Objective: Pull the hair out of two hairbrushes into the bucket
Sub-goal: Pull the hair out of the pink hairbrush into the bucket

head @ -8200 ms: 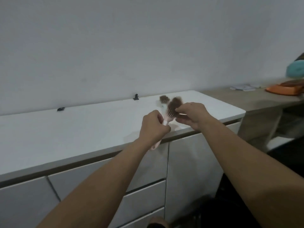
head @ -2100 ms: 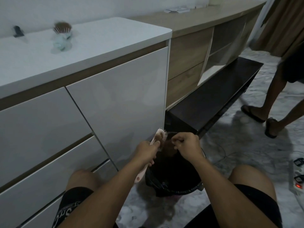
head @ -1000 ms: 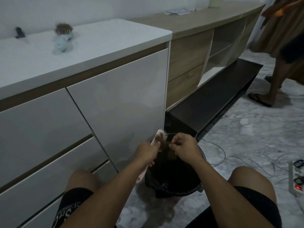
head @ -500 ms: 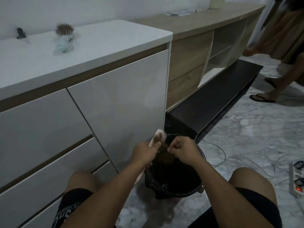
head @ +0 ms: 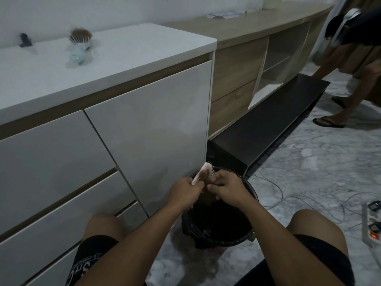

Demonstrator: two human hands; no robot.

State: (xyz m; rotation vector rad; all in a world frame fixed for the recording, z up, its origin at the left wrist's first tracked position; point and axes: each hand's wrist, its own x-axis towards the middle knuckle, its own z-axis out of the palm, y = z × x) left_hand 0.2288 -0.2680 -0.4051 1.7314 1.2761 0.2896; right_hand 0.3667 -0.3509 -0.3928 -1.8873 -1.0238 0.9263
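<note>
My left hand (head: 184,191) grips the handle of a pink hairbrush (head: 206,171), its head tilted up over the black bucket (head: 222,236). Pressed against the brush's bristles, my right hand (head: 226,188) pinches a clump of brown hair (head: 208,198) that hangs from the brush toward the bucket. The bucket stands on the floor between my knees, lined with a black bag. A second hairbrush (head: 79,41), pale green and full of brown hair, lies on the white cabinet top (head: 123,50) at the upper left.
White drawers (head: 61,162) stand close on my left, a low dark shelf (head: 268,124) behind the bucket. Cables and a power strip (head: 371,226) lie on the marble floor at right. Another person's legs (head: 338,108) are at the far right. A small black clip (head: 24,39) sits on the cabinet.
My right hand has moved closer against the brush head, still pulling hair. The other person has shifted at the right edge of the room.
</note>
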